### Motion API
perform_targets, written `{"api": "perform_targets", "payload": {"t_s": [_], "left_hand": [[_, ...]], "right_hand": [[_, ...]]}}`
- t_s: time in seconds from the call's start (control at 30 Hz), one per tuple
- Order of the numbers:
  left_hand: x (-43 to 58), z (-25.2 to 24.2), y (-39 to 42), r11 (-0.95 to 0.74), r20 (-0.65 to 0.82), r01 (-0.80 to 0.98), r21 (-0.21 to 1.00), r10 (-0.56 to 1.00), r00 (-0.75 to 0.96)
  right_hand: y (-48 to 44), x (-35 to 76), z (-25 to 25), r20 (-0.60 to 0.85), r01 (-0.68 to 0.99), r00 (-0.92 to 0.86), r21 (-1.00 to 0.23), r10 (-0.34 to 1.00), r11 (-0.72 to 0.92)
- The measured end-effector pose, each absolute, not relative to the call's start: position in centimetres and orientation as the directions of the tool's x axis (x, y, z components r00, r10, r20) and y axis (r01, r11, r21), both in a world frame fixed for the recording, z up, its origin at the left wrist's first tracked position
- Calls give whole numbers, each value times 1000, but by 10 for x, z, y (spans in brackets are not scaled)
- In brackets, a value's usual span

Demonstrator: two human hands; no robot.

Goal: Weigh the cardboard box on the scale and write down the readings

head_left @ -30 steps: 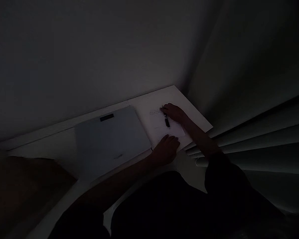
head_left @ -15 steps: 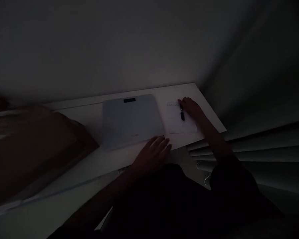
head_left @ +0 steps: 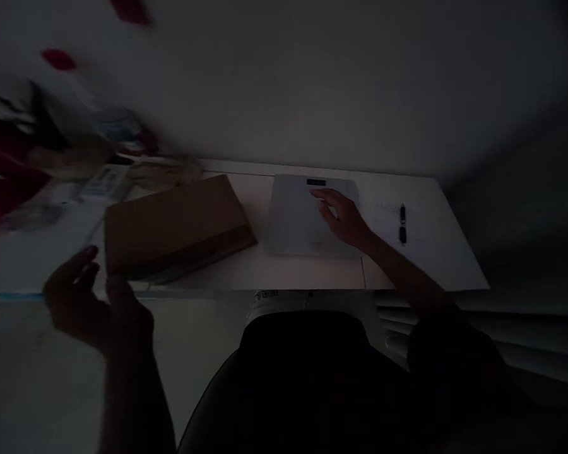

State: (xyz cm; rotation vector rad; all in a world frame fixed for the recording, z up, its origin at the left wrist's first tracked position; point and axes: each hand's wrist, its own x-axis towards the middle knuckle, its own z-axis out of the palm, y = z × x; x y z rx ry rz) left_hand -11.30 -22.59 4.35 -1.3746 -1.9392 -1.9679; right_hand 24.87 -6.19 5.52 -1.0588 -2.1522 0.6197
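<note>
My left hand [head_left: 92, 302] is raised near the lower left corner of a brown cardboard box [head_left: 180, 221], fingers curled but apart and nothing between them. Over a flat pale scale [head_left: 291, 217] with a small dark display [head_left: 316, 182] hangs my right hand [head_left: 343, 217], its fingers apart and holding nothing. Whether its fingertips touch the scale is unclear. A black pen [head_left: 402, 224] lies on a white sheet of paper [head_left: 388, 230] to the right of the scale.
The white table [head_left: 454, 265] runs along a wall. At the far left are blurred red things [head_left: 4, 176], a clear bottle-like item [head_left: 120, 129] and crumpled brown paper [head_left: 165, 171]. Folded dark fabric [head_left: 435, 328] hangs at the lower right.
The view has swung left. My right hand has left the pen and moved over the scale. My left hand has gone from the scale's front edge to beside the box.
</note>
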Motion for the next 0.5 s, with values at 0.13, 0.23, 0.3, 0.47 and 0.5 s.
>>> {"api": "perform_targets", "payload": {"t_s": [0.13, 0.23, 0.3, 0.47, 0.5], "left_hand": [[-148, 27, -214, -257, 579, 532, 807, 522, -626], [-167, 11, -203, -215, 422, 369, 904, 572, -703], [-175, 2, -196, -194, 300, 229, 954, 602, -740], [-180, -9, -182, -157, 126, 21, 987, 699, -704], [-180, -10, -180, -147, 105, -3, 989, 718, -688]], "right_hand": [[-56, 185, 56, 342, 279, -525, -796, 779, 537], [-48, 148, 44, 243, 211, -534, -889, 810, 406], [-43, 126, 31, 145, 222, -536, -926, 831, 305], [-42, 84, 12, 15, 277, -538, -941, 843, 194], [-44, 79, 12, 27, 270, -556, -940, 831, 211]]}}
